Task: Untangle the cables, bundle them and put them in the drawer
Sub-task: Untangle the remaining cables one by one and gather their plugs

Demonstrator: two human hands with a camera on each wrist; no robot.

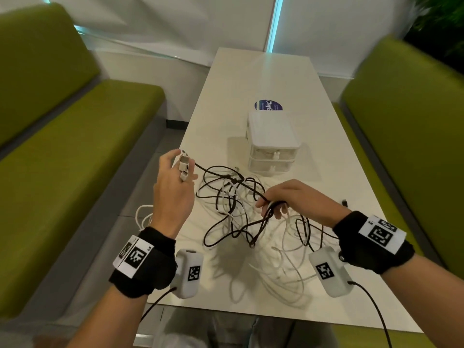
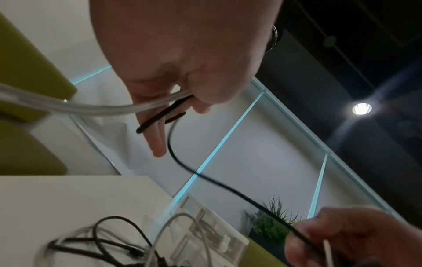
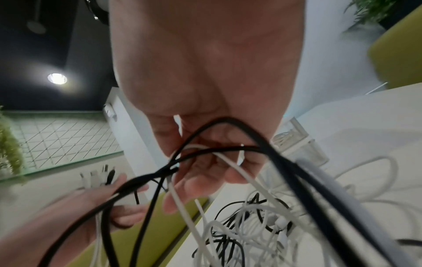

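The left hand is up above the near left edge of the white bench. Its fingers pinch a few cable plugs, white ones and a black one. A black cable runs from there across to the right hand. The right hand curls its fingers around black and white cables and lifts them. The rest of the cables lie in a messy pile on the bench between the hands. A small white box with two drawers stands behind the pile. Both drawers are closed.
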